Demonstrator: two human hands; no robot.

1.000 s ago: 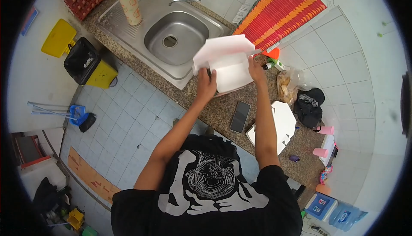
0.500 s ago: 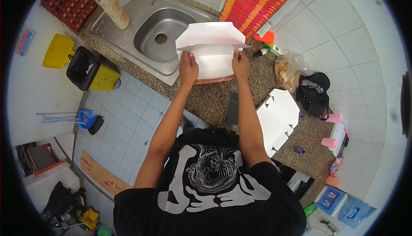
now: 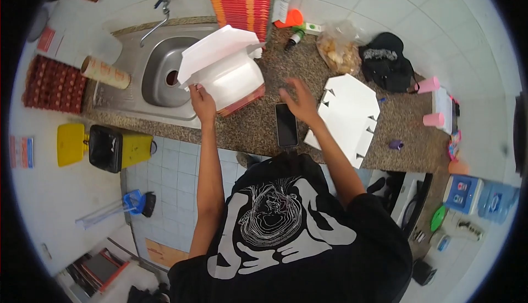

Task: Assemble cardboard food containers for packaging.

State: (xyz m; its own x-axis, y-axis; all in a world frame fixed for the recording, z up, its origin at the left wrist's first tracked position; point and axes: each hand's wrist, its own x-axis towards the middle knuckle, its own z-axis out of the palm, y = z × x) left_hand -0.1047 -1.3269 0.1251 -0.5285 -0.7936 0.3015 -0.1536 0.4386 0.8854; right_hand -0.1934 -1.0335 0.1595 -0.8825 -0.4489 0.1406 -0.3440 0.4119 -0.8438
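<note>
A cardboard box (image 3: 237, 76), white inside and reddish outside, stands on the counter by the sink with its lid raised. My left hand (image 3: 203, 104) pinches its near left corner. My right hand (image 3: 301, 104) is off the box, above the counter, with fingers spread and nothing in them. Below this hand lies a dark phone (image 3: 286, 125). Just to its right rests a flat white cardboard sheet (image 3: 346, 118) with notched edges.
The steel sink (image 3: 159, 72) is at the left, with a patterned paper roll (image 3: 105, 73) on its drainboard. Along the wall are a small dark bottle (image 3: 295, 40), a plastic bag of food (image 3: 338, 48), a black cap (image 3: 385, 63) and pink cups (image 3: 427, 85).
My right hand has let go of the box and moved right, opening. The left hand stays on the box, which now sits turned. My view has swung to the right.
</note>
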